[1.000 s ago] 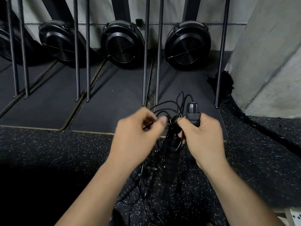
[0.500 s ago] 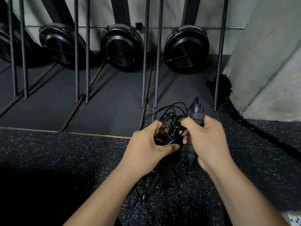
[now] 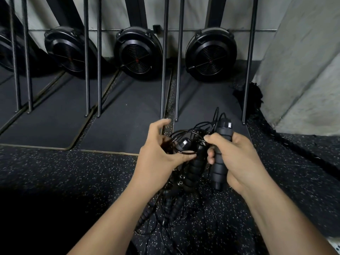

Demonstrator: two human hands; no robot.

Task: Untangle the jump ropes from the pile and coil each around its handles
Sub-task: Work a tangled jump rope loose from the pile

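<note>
The left hand (image 3: 161,159) has loosened its cover. Its index finger is now lifted, and the thumb and lower fingers pinch a cord loop (image 3: 184,153) — baring a second handle (image 3: 193,166) at nine o'clock of the upright handle (image 3: 219,159) the right hand (image 3: 239,159) grips. Untangling looks early — the pile (image 3: 173,208) lies at six o'clock.

Gym: speckled rubber floor (image 3: 73,168), fan-wheel machines (image 3: 138,52), black mats (image 3: 55,126).
</note>
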